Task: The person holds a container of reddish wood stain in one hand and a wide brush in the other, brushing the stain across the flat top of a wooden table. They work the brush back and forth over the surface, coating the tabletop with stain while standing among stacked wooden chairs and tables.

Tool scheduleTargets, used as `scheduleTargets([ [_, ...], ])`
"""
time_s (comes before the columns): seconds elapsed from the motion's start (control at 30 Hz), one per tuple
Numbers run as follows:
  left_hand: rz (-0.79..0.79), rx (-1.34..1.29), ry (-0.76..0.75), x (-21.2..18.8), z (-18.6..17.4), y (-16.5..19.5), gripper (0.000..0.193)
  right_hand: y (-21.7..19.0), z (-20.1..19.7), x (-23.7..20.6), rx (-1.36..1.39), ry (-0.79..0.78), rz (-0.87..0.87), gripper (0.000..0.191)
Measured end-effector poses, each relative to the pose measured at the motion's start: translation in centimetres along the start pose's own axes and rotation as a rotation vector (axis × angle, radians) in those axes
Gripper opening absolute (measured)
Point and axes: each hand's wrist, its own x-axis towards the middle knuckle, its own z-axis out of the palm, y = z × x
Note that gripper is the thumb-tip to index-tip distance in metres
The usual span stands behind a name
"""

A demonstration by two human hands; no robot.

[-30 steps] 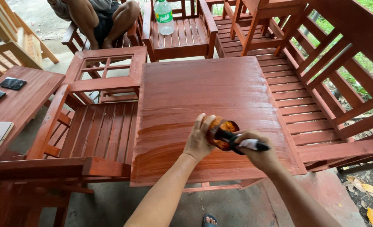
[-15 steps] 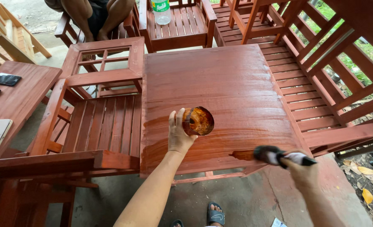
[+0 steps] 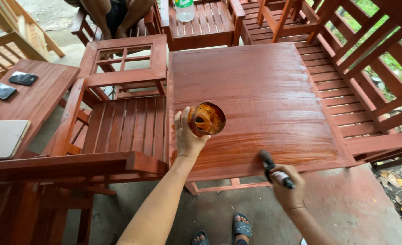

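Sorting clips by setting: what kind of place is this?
Probably an open-air furniture workshop: a reddish table being stained, brush in the right hand, and slatted chairs all around.

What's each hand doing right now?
Left hand: closed around a cup of stain.
Right hand: closed on a brush at the tabletop edge.

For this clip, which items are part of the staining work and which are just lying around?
In use:
- left hand holding stain cup
- right hand holding brush
- red wooden tabletop

Lying about:
- plastic bottle
- two phones on side table
- slatted chair
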Motion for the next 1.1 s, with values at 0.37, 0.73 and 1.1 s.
scheduleTargets([
  [0.37,0.048,-0.057,0.129,-0.3,-6.9,-4.2,0.120,-13.0,11.4,-4.3,0.137,-0.309,-0.089,0.017],
  [0.73,0.027,-0.049,0.137,-2.1,-10.1,-5.6,0.120,-16.3,17.4,-6.7,0.592,-0.378,0.481,0.012],
  [1.1,0.081,-0.116,0.080,-2.3,-5.1,-2.6,0.124,-9.2,11.4,-5.8,0.417,-0.190,0.347,0.014],
])
